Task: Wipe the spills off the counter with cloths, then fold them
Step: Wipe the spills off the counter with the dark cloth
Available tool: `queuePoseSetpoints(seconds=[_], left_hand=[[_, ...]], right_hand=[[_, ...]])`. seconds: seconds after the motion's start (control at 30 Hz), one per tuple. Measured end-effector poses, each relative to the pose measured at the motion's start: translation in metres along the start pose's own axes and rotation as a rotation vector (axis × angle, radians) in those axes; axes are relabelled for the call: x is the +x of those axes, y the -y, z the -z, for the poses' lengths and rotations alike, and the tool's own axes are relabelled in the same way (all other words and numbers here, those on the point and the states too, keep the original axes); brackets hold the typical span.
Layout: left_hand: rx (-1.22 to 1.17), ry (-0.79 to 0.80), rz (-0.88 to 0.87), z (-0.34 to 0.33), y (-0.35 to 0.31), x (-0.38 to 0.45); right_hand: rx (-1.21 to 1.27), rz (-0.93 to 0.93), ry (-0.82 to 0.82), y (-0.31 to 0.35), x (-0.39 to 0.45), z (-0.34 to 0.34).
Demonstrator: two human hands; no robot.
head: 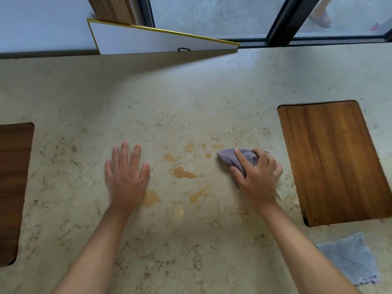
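Several tan spills [183, 172] lie on the marbled beige counter [191, 98], between my two hands. My right hand [257, 177] is shut on a bunched purple cloth [230, 156] and presses it onto the counter at the right edge of the spills. My left hand [126, 174] lies flat on the counter, fingers spread, holding nothing, with one spill patch just at its right side. A second cloth [350, 258], pale blue-grey, lies spread out at the near right.
A wooden board [333, 162] is set into the counter on the right, and a darker wooden panel [12, 187] on the left. A white panel with a gold edge [152, 40] leans at the counter's far side. Windows lie beyond.
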State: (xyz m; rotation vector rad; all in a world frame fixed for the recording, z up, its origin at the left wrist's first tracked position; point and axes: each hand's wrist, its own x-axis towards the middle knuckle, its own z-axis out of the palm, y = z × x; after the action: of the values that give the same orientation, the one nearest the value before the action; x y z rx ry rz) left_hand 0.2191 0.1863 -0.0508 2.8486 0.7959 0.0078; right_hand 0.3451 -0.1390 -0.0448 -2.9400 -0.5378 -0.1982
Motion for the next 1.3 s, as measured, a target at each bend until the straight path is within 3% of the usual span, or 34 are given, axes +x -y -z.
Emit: queuePoseSetpoints(seconds=[0.3,0.53,0.67,0.8,0.9,1.07,1.13,1.2,1.3], left_hand=[[0.057,-0.021,-0.011,-0.002,-0.002,-0.001],[0.072,-0.049,-0.021,-0.003,0.000,-0.001],[0.091,-0.049,-0.023,-0.005,0.001,-0.002],[0.069,-0.059,-0.011,-0.004,0.001,0.000],[0.059,-0.056,-0.006,-0.003,-0.001,0.000],[-0.090,-0.027,0.009,0.007,0.005,0.003],[-0.098,-0.046,0.017,0.013,0.017,0.001],[-0.049,-0.069,0.064,0.016,0.031,-0.003],[0.028,-0.053,0.087,0.015,0.042,-0.008]], right_hand=[[0.027,-0.136,-0.011,0.043,0.010,0.002],[0.141,0.237,-0.049,0.045,-0.002,-0.003],[0.102,-0.039,-0.092,0.024,0.036,-0.005],[-0.019,-0.218,-0.100,0.055,0.062,-0.007],[0.065,-0.072,-0.070,0.101,0.047,-0.004],[0.182,0.400,-0.007,0.118,0.006,-0.002],[0.185,0.302,-0.041,0.092,0.019,-0.003],[0.111,0.087,-0.070,0.067,0.042,-0.006],[0.009,-0.085,-0.041,0.068,0.069,-0.012]])
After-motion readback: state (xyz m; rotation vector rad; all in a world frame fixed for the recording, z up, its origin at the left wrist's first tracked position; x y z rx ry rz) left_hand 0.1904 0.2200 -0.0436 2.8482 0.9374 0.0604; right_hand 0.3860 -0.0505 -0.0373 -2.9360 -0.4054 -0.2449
